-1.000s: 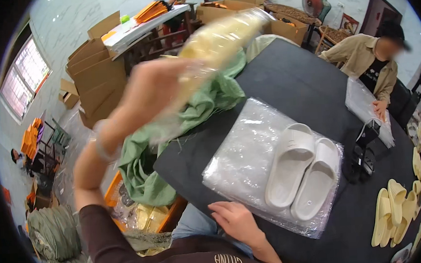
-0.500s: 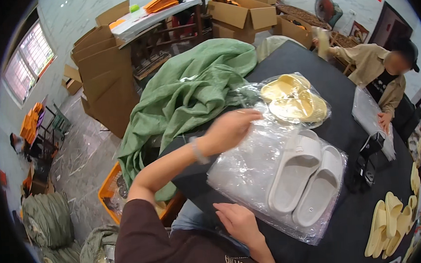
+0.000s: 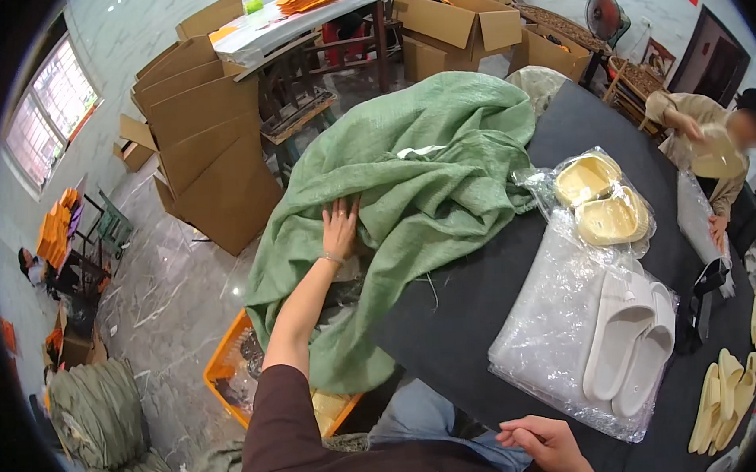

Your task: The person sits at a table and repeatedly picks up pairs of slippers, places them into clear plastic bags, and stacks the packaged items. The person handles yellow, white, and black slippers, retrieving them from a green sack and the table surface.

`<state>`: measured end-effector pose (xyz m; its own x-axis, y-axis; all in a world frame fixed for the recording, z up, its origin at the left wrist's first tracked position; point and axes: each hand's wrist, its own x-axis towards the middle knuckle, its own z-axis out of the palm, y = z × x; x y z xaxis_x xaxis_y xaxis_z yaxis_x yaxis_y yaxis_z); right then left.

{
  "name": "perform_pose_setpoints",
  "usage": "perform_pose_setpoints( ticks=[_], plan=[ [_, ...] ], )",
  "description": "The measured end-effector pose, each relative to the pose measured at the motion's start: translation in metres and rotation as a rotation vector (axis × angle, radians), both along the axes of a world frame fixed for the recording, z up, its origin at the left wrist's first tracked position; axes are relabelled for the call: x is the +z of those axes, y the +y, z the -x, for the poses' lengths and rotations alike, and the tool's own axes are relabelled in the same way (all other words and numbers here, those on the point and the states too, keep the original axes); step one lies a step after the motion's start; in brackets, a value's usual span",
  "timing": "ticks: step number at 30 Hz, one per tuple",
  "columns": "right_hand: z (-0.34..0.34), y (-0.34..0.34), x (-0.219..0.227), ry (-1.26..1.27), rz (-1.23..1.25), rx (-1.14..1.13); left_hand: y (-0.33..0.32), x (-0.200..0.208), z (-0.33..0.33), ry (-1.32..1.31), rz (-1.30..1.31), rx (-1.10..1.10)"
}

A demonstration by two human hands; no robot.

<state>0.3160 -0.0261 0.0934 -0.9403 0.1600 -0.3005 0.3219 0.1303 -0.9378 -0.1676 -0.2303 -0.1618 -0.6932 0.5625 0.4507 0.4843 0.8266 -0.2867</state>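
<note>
A worker's left hand (image 3: 339,230) lies palm down, its grip open and fingers spread, on a rumpled green woven sack (image 3: 409,178) draped over the left edge of a black-topped bench (image 3: 461,317). The right hand (image 3: 547,446), fingers loosely bent, is at the bench's near edge; whether its grip is closed cannot be told. To the right, two white open-toed slides (image 3: 612,356) rest on a stack of clear plastic bags (image 3: 534,313), just below a clear-bagged pair of pale yellow slides (image 3: 606,222).
</note>
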Motion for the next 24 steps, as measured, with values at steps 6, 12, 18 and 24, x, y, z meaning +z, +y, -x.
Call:
perform_pose_setpoints(
  ticks=[6, 12, 18, 24],
  plan=[
    [0.049, 0.015, 0.013, -0.013, -0.212, 0.196, 0.001, 0.093, 0.07, -0.409, -1.062, -0.465],
    [0.22, -0.046, -0.005, 0.676, -0.523, 0.485, -0.004, 0.281, 0.069, -1.159, -1.318, -0.393],
    [0.389, -0.019, -0.049, 0.666, -1.765, 0.102, -0.042, 0.326, 0.099, -1.768, -1.555, -0.469],
    [0.424, 0.165, -0.026, 0.255, -2.253, -0.095, -0.085, 0.3, 0.142, -1.673, -1.56, -0.641]
  ],
)
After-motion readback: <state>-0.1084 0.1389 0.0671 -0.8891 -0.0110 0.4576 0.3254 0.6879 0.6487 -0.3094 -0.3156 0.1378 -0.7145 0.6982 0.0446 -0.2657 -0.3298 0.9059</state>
